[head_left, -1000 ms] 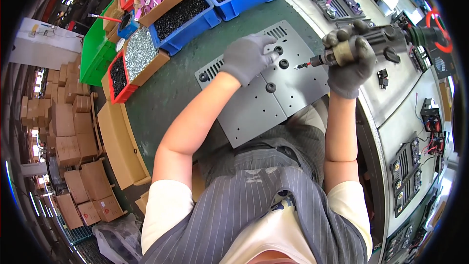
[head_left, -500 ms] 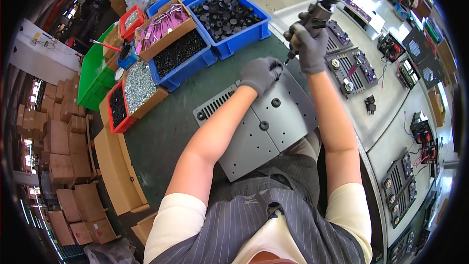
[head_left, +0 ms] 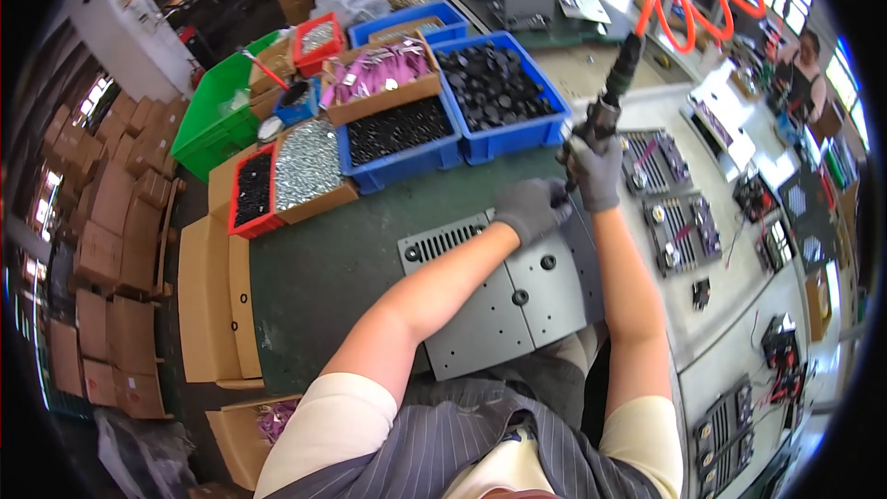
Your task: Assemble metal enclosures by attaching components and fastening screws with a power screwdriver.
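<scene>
Gripped in my right hand is a dark pneumatic screwdriver, its nose pointing down by the far right edge of a grey metal plate. My left hand rests on the plate's far part, fingers curled together right beside the driver's nose. What those fingers pinch, if anything, is hidden. The plate has a row of slots, small holes and several round black rubber feet. It lies partly on the green table and overhangs toward my lap.
Blue bins of black caps and black screws stand at the far left, with a box of silver screws and a box of purple tags. An orange coiled hose hangs above. Several slotted assemblies lie at right.
My view has tilted, so the scene sits lower and further right. The driver and my right hand have come down closer to my left hand's fingers. The left hand stays on the plate.
</scene>
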The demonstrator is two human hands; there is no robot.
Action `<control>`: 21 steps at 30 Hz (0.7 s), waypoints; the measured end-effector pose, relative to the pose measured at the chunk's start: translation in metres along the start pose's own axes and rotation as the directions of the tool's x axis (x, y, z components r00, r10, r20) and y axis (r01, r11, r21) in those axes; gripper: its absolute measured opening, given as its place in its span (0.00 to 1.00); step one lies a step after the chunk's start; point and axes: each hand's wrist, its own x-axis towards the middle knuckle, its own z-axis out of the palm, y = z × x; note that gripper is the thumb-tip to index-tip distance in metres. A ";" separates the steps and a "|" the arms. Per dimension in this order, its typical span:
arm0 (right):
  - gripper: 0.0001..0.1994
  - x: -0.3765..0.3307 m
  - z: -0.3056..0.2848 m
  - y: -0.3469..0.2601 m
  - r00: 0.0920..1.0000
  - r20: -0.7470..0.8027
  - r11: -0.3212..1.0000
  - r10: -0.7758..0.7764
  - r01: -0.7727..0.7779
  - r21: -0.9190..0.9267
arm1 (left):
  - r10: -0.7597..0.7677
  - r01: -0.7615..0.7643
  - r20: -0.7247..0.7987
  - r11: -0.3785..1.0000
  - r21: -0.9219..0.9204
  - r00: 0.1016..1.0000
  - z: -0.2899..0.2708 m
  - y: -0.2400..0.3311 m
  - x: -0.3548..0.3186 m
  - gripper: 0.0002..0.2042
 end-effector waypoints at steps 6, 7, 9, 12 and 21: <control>0.12 0.002 0.006 -0.001 0.999 0.032 0.998 -0.023 0.025 -0.060 | -0.006 0.008 -0.018 0.991 0.132 1.000 0.000 0.001 -0.005 0.16; 0.13 0.002 0.006 -0.005 1.000 0.029 0.992 -0.008 0.011 -0.126 | -0.009 0.008 0.008 0.993 0.118 1.000 -0.002 0.001 -0.004 0.17; 0.14 -0.003 0.003 -0.014 0.998 0.027 0.997 -0.062 0.063 -0.045 | 0.012 -0.010 -0.018 0.996 0.083 1.000 0.001 -0.002 -0.006 0.17; 0.16 -0.024 0.010 -0.044 0.979 -0.062 0.962 -0.194 0.202 0.185 | 0.050 -0.047 -0.046 0.997 0.057 0.998 0.000 -0.006 0.001 0.19; 0.25 -0.142 0.015 -0.104 0.983 -0.082 0.897 -0.162 0.181 0.404 | -0.309 0.273 0.246 0.045 -0.961 0.919 -0.034 -0.020 -0.004 0.10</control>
